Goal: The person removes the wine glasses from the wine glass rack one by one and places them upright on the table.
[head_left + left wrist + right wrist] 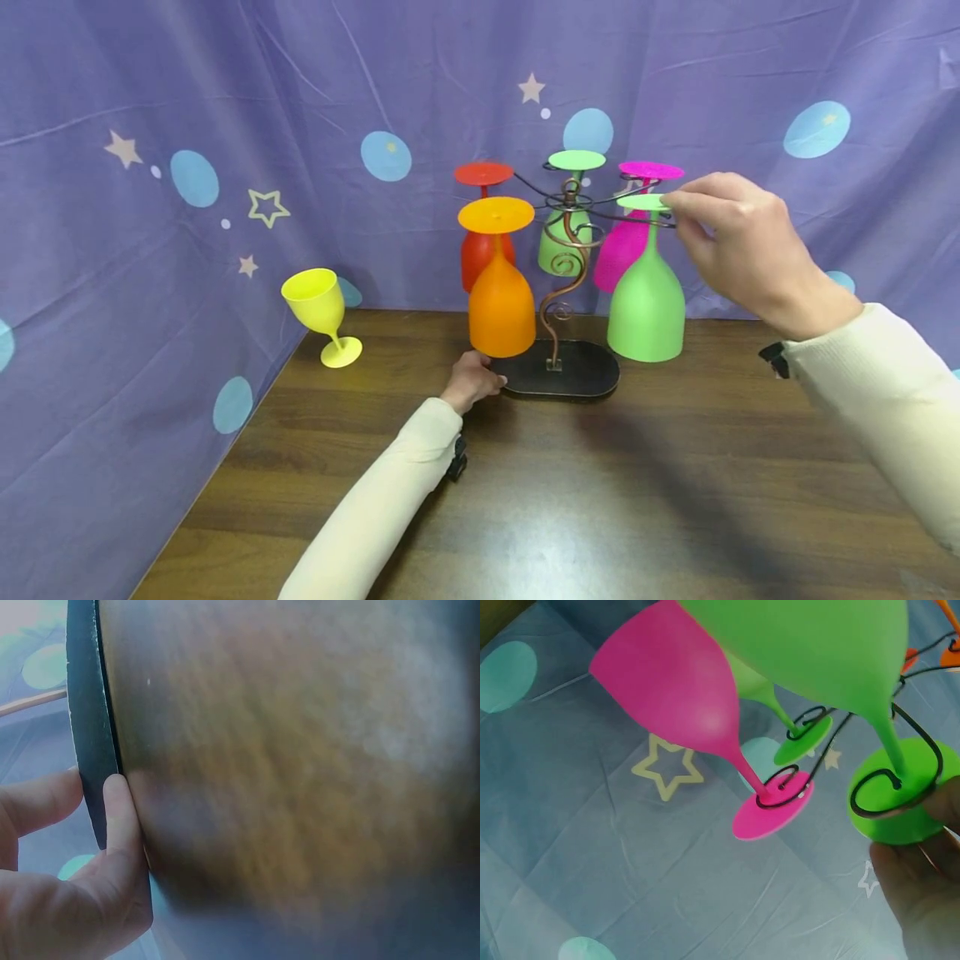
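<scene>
Right sleeve (pixel 877 408) and left sleeve (pixel 375 508) nearest the lens, both cream. Right hand (pixel 746 250) pinches the foot of the front green goblet (pixel 647 308) between thumb and fingers; goblet hangs bowl-down just left of that hand, wire loop round its stem against the foot. Left hand (pixel 474 379) grips the left end of the black base (pixel 577 375), thumb one side, finger the other. Copper-and-black wire rack (pixel 584 265) rises off the base, between the hands. Orange goblet (pixel 502 312) hangs just above the left hand, red goblet (pixel 476 258) behind it. Magenta goblet (pixel 615 258) is left of and beyond the right hand; rear green goblet (pixel 551 242) further left. Yellow goblet (pixel 315 302) stands on its foot on the wooden table (pixel 600 517), well left of the left hand. Purple curtain (pixel 450 83) beyond both hands.
</scene>
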### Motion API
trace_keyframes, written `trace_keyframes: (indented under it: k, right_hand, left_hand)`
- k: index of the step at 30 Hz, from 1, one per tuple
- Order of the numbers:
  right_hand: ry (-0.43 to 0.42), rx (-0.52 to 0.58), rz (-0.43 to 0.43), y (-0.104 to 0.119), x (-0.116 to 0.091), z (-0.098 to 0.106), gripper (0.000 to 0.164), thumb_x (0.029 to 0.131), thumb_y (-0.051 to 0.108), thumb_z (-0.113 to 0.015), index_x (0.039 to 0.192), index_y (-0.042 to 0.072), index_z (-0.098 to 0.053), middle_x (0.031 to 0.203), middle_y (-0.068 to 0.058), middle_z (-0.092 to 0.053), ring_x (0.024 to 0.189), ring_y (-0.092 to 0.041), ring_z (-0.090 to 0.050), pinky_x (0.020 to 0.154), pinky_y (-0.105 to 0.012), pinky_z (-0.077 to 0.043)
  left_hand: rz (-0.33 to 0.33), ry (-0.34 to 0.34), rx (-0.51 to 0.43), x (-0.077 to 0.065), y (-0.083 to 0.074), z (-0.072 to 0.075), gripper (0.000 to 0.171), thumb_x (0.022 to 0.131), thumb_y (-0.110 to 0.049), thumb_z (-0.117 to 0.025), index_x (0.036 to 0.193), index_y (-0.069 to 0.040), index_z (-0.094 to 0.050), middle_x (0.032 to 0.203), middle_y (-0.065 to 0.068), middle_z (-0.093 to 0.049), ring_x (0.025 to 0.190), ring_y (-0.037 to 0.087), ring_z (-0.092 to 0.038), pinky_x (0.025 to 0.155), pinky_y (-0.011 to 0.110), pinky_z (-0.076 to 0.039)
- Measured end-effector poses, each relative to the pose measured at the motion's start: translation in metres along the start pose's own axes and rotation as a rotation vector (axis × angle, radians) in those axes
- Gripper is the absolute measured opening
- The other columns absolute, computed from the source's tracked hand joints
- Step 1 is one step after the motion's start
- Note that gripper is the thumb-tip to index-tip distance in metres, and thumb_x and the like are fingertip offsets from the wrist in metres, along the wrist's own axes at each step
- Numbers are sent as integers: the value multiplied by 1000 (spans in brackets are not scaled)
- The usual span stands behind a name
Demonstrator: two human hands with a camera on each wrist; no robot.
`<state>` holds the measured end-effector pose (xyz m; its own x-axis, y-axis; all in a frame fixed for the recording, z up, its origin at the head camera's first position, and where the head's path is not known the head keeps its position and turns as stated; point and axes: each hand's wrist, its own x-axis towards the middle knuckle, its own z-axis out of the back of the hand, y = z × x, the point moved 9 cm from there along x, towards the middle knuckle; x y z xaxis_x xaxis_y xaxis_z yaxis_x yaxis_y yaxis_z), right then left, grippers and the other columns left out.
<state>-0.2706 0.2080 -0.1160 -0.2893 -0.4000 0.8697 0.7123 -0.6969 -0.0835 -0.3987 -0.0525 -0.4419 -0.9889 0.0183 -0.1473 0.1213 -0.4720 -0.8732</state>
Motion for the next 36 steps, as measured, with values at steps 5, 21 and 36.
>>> trace_keyframes:
  k: [5,21,36]
  right_hand:
    - [75,5,-12,-2,11,-1,20,81,-10,-59,92,-3,-74,85,-19,-68,79,-34,-62,74,-47,-51]
    - [293,-56,-213,-29,28,-19,20,82,-4,-58,91,1,-75,83,-14,-69,68,-31,-58,65,-46,-46]
    - [327,-50,-326,-48,27,-24,20,86,1,-60,99,4,-75,91,-15,-71,77,-30,-61,70,-42,-46]
  left_hand:
    - [-5,8,7,-1,-1,0,42,79,-2,-74,114,8,-54,118,24,-58,79,24,-70,77,37,-56]
    - [-16,21,-35,1,2,-2,46,79,1,-73,119,10,-52,126,27,-52,84,28,-70,75,36,-56]
    - [-7,25,-6,-1,1,-3,43,81,0,-71,120,8,-54,122,23,-56,81,24,-69,73,33,-57]
